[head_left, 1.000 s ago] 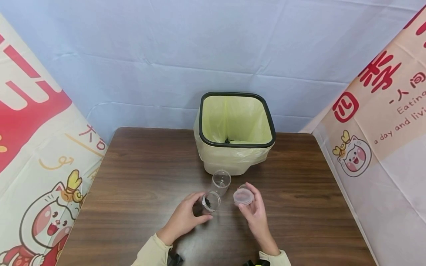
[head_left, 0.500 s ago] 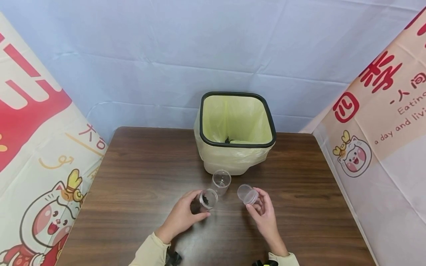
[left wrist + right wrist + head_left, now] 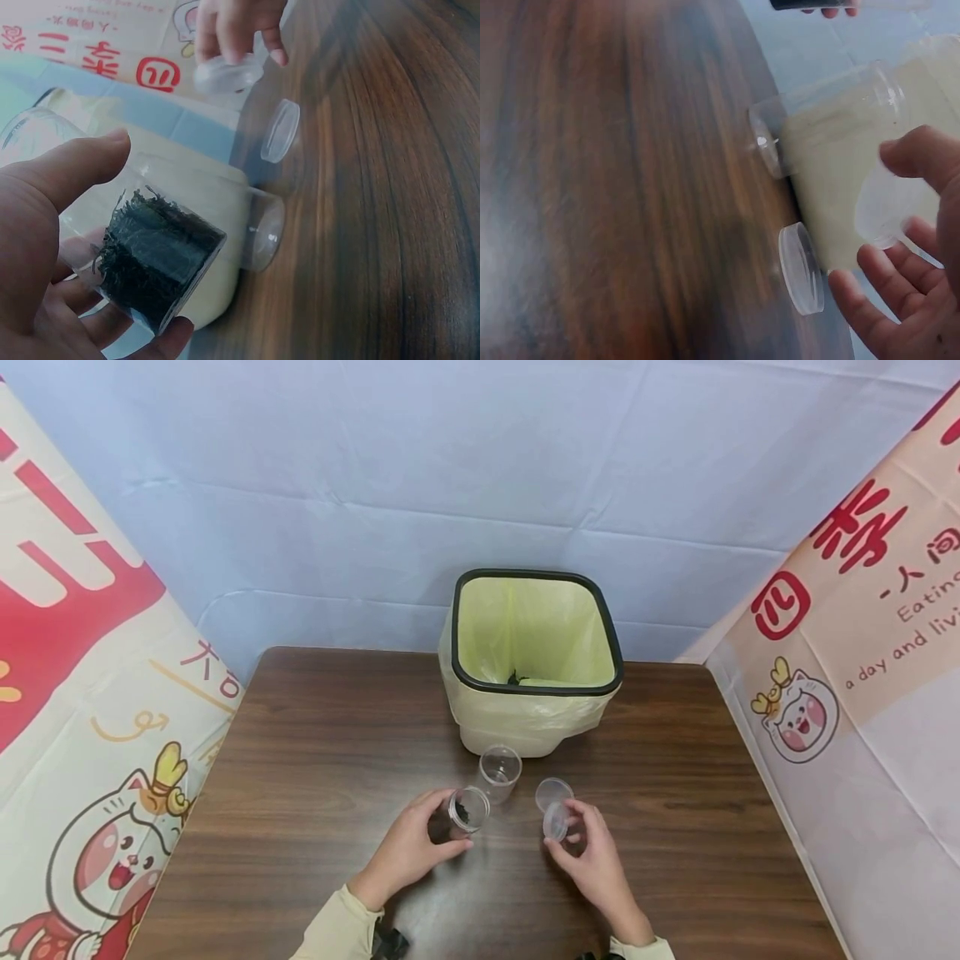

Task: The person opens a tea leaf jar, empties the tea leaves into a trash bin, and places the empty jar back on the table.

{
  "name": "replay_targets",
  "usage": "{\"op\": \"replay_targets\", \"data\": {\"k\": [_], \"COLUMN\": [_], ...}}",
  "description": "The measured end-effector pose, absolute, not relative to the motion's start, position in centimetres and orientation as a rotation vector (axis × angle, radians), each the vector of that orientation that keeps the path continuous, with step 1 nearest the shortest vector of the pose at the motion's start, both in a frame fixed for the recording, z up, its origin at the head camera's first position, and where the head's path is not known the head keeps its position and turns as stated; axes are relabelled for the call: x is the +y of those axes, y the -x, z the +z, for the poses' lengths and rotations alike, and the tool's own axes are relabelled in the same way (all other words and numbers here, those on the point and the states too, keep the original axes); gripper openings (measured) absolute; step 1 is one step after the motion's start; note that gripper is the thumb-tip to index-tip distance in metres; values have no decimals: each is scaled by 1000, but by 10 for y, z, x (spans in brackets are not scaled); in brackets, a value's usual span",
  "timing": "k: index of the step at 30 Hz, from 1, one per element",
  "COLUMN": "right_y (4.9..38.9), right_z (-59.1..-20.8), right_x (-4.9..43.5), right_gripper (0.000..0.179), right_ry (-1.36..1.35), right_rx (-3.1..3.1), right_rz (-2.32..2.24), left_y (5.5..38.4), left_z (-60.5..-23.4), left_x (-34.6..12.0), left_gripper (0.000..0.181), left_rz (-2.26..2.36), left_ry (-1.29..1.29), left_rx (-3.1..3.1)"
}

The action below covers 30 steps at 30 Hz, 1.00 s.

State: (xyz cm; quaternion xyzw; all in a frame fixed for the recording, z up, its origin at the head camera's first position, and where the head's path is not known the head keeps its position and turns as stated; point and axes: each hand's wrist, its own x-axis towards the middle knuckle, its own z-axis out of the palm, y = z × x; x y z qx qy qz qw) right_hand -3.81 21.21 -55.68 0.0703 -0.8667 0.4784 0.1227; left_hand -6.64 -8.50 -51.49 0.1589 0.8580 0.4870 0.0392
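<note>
My left hand (image 3: 408, 843) grips a clear open-topped jar (image 3: 161, 259) from its left side, thumb and fingers round the wall. Dark, curly shreds that look like dried tea leaves (image 3: 150, 232) fill its lower part. In my right hand (image 3: 596, 864) a clear plastic lid (image 3: 556, 821) is pinched between thumb and fingers, tilted on edge above the table. Just beyond it, a second clear lid (image 3: 801, 268) lies on the tabletop. Between the hands and farther off stands an uncovered clear jar (image 3: 498, 770) with nothing visible inside.
Behind the jars is a bin (image 3: 536, 727) with a black rim and a pale yellow liner, some dark bits (image 3: 514, 678) low inside. The brown wooden table (image 3: 345, 718) ends at a pale blue cloth backdrop (image 3: 337, 527). Printed cloths hang on both sides.
My right hand has moved right and slightly back toward me, uncovering more of the lid on the table, and the lid it holds has turned on edge. The left-hand jar has shifted slightly left.
</note>
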Motion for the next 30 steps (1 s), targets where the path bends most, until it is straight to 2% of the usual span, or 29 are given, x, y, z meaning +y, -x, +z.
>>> {"op": "replay_targets", "data": {"k": [16,30], "right_y": [32,30], "right_z": [-570,-576], "right_x": [218,219], "right_gripper": [68,61], "right_ry": [-203,-249], "right_rx": [-2797,-2860], "right_rz": [1035,858], "left_y": [66,66], "left_z": [-517,-521], "left_x": [-85,-85], "left_gripper": [65,64], "left_rz": [1491,1507], "left_ry": [-479,-486], "left_rx": [2619,2612]}}
